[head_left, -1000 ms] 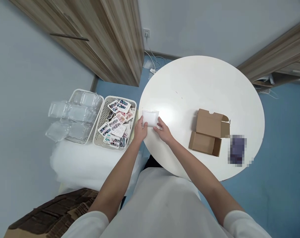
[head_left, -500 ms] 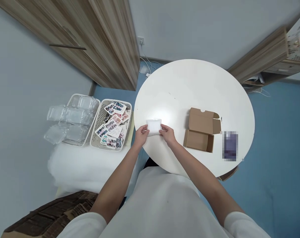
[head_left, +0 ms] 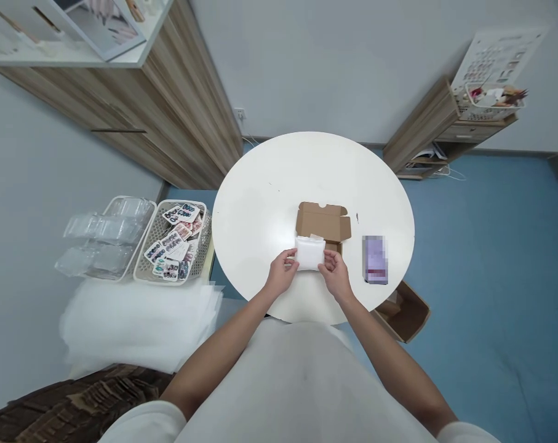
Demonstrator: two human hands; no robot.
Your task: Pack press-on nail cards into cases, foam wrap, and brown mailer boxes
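A small white foam-wrapped packet (head_left: pixel 310 253) is held by its two side edges in front of me. My left hand (head_left: pixel 282 271) pinches its left edge, and my right hand (head_left: pixel 336 274) grips the right one. Behind the packet lies an open brown cardboard box (head_left: pixel 323 221), lid folded back; the packet covers much of the box's tray. What the wrapping contains is hidden. Whether the packet touches the box I cannot tell.
The round white table (head_left: pixel 260 203) carries a blurred purple object (head_left: pixel 375 259) at right. On the left stand a basket of press-on nail cards (head_left: pixel 172 243), a basket of clear plastic boxes (head_left: pixel 117 231) and white foam sheets (head_left: pixel 135 320). An open carton (head_left: pixel 408 314) sits below the table's right edge.
Both hands have carried the white packet rightward, from bare tabletop to in front of the open box, partly covering it. The head view has shifted too.
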